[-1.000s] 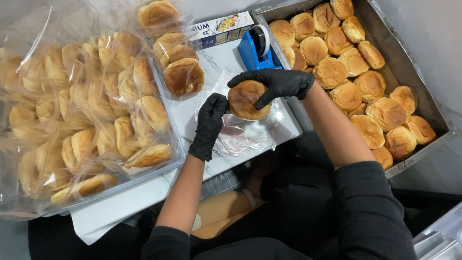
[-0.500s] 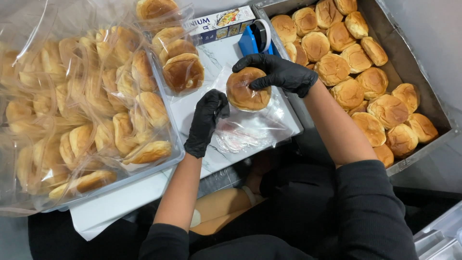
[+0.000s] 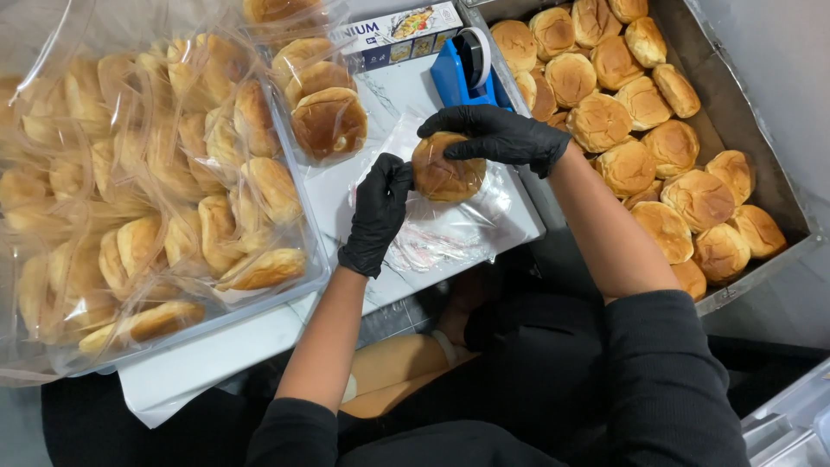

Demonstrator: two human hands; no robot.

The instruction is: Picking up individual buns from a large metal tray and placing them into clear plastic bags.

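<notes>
Head view: right hand (image 3: 501,138) in a black glove, fingers curled over the top of a bun (image 3: 445,169), clamped on it above a clear plastic bag (image 3: 450,229) on the white board (image 3: 380,95). Left hand (image 3: 378,212) at the bun's left edge, fingertips pinched on the bag's mouth, probably to keep it open. Loose buns in the metal tray (image 3: 743,130) at right, within easy reach; bagged ones in the clear bin (image 3: 303,277) at left; blue tape dispenser (image 3: 467,73) just behind. Compared with half a second ago: bun lower, left hand closer to it.
</notes>
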